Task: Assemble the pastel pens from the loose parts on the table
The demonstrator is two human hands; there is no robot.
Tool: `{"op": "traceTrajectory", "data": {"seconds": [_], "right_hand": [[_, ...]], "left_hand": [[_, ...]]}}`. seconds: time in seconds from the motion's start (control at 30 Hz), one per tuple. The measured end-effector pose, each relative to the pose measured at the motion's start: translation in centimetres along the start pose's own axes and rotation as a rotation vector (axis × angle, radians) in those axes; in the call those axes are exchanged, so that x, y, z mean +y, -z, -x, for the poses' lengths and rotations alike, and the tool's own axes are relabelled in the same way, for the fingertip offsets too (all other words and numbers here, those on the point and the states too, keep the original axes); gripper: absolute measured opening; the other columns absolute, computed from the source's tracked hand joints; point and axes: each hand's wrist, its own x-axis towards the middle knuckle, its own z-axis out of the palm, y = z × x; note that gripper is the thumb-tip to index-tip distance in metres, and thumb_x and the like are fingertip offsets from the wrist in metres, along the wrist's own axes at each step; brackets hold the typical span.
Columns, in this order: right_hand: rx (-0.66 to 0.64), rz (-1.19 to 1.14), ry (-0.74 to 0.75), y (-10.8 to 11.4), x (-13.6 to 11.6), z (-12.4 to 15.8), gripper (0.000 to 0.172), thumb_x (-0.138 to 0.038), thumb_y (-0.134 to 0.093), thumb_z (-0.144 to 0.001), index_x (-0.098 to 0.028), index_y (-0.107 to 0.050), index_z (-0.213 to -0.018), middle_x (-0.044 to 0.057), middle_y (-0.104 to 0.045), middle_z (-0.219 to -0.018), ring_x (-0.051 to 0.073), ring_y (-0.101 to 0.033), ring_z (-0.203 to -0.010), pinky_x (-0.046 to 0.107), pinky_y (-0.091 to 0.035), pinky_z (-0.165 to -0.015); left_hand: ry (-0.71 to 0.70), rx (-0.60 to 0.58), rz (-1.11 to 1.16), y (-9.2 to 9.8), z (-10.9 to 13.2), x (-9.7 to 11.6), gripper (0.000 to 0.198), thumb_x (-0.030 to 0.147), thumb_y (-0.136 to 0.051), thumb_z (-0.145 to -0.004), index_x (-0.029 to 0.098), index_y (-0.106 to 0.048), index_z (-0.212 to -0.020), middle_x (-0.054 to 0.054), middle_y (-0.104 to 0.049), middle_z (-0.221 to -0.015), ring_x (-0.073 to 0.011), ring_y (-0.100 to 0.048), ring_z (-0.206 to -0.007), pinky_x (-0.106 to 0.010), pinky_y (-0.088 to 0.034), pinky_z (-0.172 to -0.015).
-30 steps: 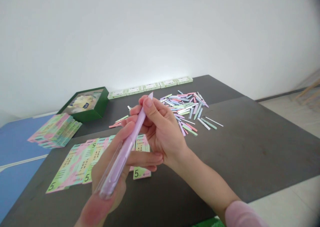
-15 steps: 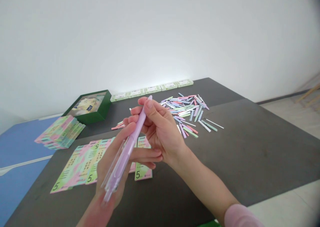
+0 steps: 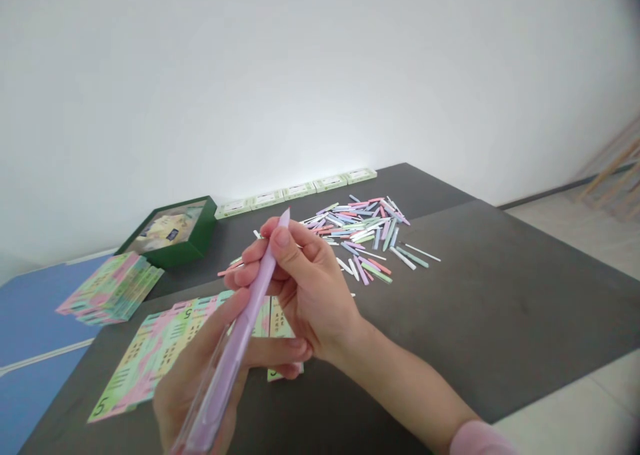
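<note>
We held one lilac pen (image 3: 257,293) above the dark table (image 3: 480,295), left hand (image 3: 183,375) gripping the barrel (image 3: 226,375), right hand (image 3: 315,291) pinching near the tip (image 3: 285,217). This pen appeared assembled; the scattered pen parts (image 3: 369,225) beyond lay apparently not yet joined.

Wall (image 3: 320,75) white, brightest above the dark grey, seamed surface (image 3: 480,308). Floor (image 3: 603,411) pale, tiled; dark skirting (image 3: 550,192) at right. Blue panel (image 3: 30,308) at left. Wooden item (image 3: 610,170) at right edge, blurred, possibly furniture.

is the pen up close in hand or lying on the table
In hand: the left hand and right hand both hold the pen above the table.
</note>
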Motion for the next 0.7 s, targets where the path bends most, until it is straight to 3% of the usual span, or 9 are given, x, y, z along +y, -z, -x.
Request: {"op": "traceTrajectory", "data": {"seconds": [0.1,0.23,0.33,0.4,0.53,0.6,0.7], "right_hand": [[-0.004,-0.011,0.0,0.0,0.1,0.1,0.023,-0.035,-0.077,-0.075,-0.019,-0.061,-0.082,-0.005,-0.07,-0.066,0.009,-0.07,-0.059,0.018,-0.059,-0.062],[-0.061,0.003,-0.018,-0.1,-0.2,0.3,0.007,-0.025,-0.064,-0.085,-0.018,-0.062,-0.084,-0.005,-0.07,-0.068,0.008,-0.069,-0.058,0.019,-0.059,-0.062],[-0.081,0.055,-0.036,-0.2,-0.6,0.4,0.007,-0.02,-0.058,-0.089,-0.018,-0.063,-0.086,-0.004,-0.07,-0.071,0.007,-0.068,-0.06,0.02,-0.059,-0.066],[-0.077,0.074,-0.049,-0.2,-0.7,0.4,0.008,-0.018,-0.056,-0.09,-0.019,-0.063,-0.086,-0.005,-0.07,-0.071,0.007,-0.068,-0.06,0.021,-0.059,-0.067],[-0.038,0.064,-0.063,-0.2,-0.3,0.4,0.005,-0.022,-0.06,-0.089,-0.02,-0.062,-0.085,-0.005,-0.07,-0.068,0.008,-0.068,-0.058,0.02,-0.059,-0.066],[-0.001,0.061,-0.065,-0.2,0.2,0.4,0.008,-0.027,-0.066,-0.086,-0.02,-0.062,-0.083,-0.005,-0.069,-0.067,0.007,-0.067,-0.057,0.019,-0.058,-0.064],[0.05,0.079,-0.103,-0.2,0.7,0.3,0.015,-0.032,-0.071,-0.081,-0.02,-0.061,-0.082,-0.006,-0.067,-0.066,0.008,-0.066,-0.055,0.019,-0.058,-0.06]], "left_hand": [[-0.165,-0.016,-0.048,0.3,-0.2,-0.6,0.037,0.062,-0.054,-0.085,0.05,-0.061,-0.119,0.006,-0.078,-0.077,-0.0231,-0.073,-0.058,-0.031,-0.063,-0.047],[-0.364,-0.217,-0.099,1.7,-1.3,-1.5,0.066,0.071,-0.059,-0.076,0.044,-0.051,-0.135,0.001,-0.076,-0.095,-0.0322,-0.073,-0.06,-0.044,-0.065,-0.05],[-0.35,-0.257,-0.09,2.6,-1.4,-1.8,0.068,0.069,-0.06,-0.076,0.045,-0.046,-0.138,0.002,-0.072,-0.107,-0.0335,-0.073,-0.062,-0.046,-0.065,-0.048],[-0.298,-0.253,-0.078,2.4,-1.1,-1.4,0.06,0.065,-0.061,-0.078,0.048,-0.05,-0.134,0.004,-0.073,-0.104,-0.0326,-0.073,-0.063,-0.045,-0.065,-0.048],[-0.166,-0.043,-0.048,0.9,-0.2,-0.4,0.03,0.056,-0.054,-0.087,0.053,-0.063,-0.116,0.007,-0.077,-0.084,-0.0283,-0.073,-0.059,-0.036,-0.061,-0.039],[-0.148,0.082,-0.049,0.2,0.2,-0.2,0.029,0.059,-0.056,-0.085,0.052,-0.066,-0.111,0.007,-0.077,-0.076,-0.0249,-0.072,-0.054,-0.032,-0.059,-0.04],[-0.154,0.116,-0.061,-0.4,0.4,-0.4,0.032,0.064,-0.056,-0.082,0.053,-0.066,-0.111,0.009,-0.077,-0.072,-0.0228,-0.07,-0.049,-0.033,-0.061,-0.042]]}}
